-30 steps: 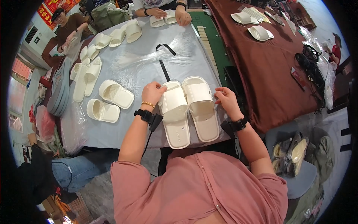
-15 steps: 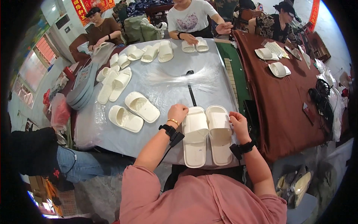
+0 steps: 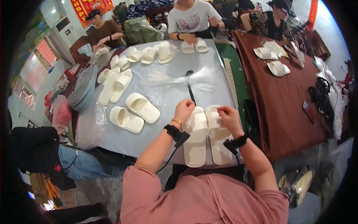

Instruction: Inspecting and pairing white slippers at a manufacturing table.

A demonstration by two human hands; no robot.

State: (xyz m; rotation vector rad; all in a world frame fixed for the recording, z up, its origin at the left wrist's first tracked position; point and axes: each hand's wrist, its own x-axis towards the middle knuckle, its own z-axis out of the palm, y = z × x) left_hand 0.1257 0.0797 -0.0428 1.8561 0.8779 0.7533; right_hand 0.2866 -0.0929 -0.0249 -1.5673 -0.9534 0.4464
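Note:
A pair of cream slide slippers lies side by side at the table's near edge, toes pointing away from me. My left hand (image 3: 185,109) is above the toe end of the left slipper (image 3: 195,149), its fingertips pinched together. Over the strap of the right slipper (image 3: 220,151) hangs my right hand (image 3: 230,120), with thumb and fingers curled inward. Whether either pinch holds anything, such as thin clear film, I cannot make out. Each wrist wears a black strapped device, and a gold bracelet (image 3: 177,122) circles the left one.
A thin sheaf of clear plastic film (image 3: 179,79) lies mid-table, across a black strap (image 3: 190,91). More cream slippers (image 3: 143,107) line the left and far sides. Co-workers sit beyond. A brown-covered table (image 3: 287,112) on the right bears slippers, cables and plastic.
Both my hands have moved inward and away from me, from the slippers' outer sides to over their toe ends. A co-worker opposite has drawn one raised hand back.

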